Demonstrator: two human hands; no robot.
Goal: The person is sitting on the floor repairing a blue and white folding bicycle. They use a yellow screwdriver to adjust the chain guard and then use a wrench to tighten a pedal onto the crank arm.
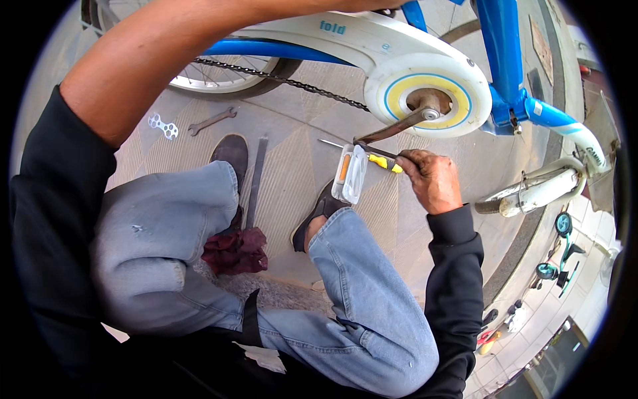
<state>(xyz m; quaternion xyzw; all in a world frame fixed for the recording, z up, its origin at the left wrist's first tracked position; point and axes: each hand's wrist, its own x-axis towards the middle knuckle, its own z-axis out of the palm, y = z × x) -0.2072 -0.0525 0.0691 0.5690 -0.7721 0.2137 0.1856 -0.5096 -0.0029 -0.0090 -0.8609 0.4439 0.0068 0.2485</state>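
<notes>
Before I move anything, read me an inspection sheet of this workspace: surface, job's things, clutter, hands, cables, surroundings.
Surface: patterned paving tiles.
Job's things: blue-and-white bicycle; chain showing below the white chain guard; dark bar at the end of the crank arm.
Clutter: wrench, flat multi-hole spanner, long metal strip and dark red cloth; clear case and yellow-and-black screwdriver near the crank arm.
Left hand: past the upper edge, not seen.
Right hand: fingers closed on the dark bar.
Cables: nothing seen lying loose.
Surroundings: small teal-wheeled vehicle on pale tiles, off to the right.
</notes>
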